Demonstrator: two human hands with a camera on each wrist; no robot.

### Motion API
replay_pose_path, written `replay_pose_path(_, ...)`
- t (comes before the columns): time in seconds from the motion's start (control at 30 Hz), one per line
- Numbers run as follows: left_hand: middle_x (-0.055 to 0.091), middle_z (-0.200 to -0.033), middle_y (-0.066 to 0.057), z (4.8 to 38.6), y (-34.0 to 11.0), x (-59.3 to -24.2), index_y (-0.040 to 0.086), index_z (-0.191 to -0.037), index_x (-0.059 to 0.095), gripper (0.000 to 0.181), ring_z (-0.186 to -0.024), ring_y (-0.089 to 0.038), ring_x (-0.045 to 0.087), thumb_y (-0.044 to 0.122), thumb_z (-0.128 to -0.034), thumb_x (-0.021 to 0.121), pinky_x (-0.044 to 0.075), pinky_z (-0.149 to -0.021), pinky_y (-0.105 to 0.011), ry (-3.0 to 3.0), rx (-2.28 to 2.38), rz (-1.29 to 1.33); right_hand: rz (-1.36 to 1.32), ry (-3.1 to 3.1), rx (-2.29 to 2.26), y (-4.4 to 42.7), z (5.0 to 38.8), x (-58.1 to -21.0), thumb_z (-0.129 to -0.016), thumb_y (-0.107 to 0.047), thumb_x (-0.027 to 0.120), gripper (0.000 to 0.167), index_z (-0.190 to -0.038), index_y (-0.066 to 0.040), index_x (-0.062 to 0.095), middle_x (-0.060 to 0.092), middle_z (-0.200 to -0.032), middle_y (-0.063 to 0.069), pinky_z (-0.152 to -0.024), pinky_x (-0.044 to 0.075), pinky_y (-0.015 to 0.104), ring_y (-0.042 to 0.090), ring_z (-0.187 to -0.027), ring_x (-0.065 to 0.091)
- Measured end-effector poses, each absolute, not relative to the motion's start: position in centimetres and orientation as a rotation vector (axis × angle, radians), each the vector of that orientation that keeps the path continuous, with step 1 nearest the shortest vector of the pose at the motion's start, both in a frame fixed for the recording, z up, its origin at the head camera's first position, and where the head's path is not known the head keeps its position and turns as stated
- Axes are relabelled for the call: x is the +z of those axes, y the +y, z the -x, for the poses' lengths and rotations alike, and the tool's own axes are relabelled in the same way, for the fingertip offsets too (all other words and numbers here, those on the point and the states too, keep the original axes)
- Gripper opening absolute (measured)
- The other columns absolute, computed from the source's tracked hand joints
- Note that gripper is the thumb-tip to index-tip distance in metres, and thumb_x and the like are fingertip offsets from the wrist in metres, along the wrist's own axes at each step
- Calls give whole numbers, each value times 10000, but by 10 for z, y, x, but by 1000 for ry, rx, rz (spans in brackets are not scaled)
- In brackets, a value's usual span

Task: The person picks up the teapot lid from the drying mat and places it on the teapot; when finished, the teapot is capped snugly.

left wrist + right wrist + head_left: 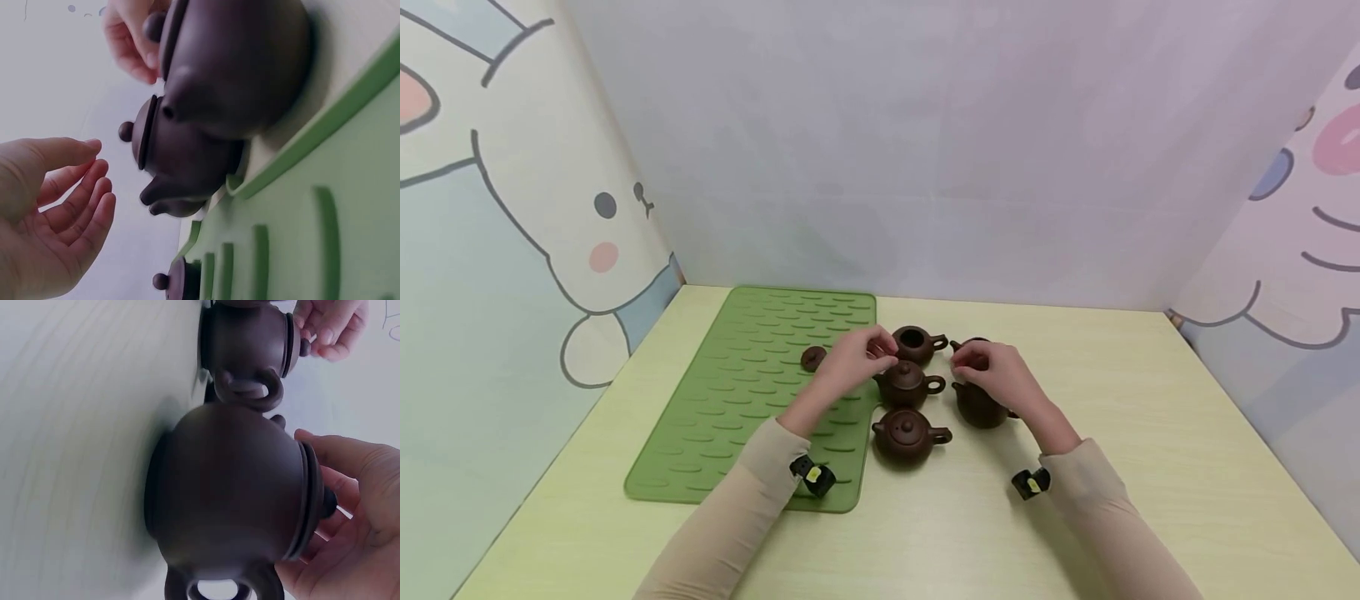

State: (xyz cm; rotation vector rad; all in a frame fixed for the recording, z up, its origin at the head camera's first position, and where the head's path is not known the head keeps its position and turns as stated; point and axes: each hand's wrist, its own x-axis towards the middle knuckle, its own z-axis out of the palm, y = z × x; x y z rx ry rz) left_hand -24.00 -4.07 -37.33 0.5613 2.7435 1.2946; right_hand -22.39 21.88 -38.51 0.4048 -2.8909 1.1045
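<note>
Left hand [852,360], relaxed, is hovering by the mat [737,367]. Right hand [997,372], loose-fingered, is hovering farther from it, near a teapot [981,408].

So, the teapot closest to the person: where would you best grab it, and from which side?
Probably by its looped handle, coming from the person's right with the right hand: the handle sticks out that way, while the spout points left. The teapot stands upright with its lid on, so a level lift seems best.
</note>
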Motion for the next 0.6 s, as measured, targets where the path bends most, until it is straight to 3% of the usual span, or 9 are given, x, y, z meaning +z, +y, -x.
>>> replay_pose_path(0.43,701,-1053,-77,249,-69,-373,90,-1073,673,141,-959,-214,673,157,-948,677,579,-797,-336,2758,1411,-487,-330,-2849,1074,244,218,-383,-933,-151,697,146,-1058,-87,736,750,-1028,96,-779,540,346,241,-923,709)
replay_pose_path(0.6,708,-1088,-98,252,-79,-376,75,-1110,673,180,-999,-247,680,152,-948,673,579,-862,-385,2786,1400,-491,-287,-2829,1073,254,216,-383,-939,-140,685,146,-1060,-73,732,748,-1045,120,-780,543,347,278,-940,714)
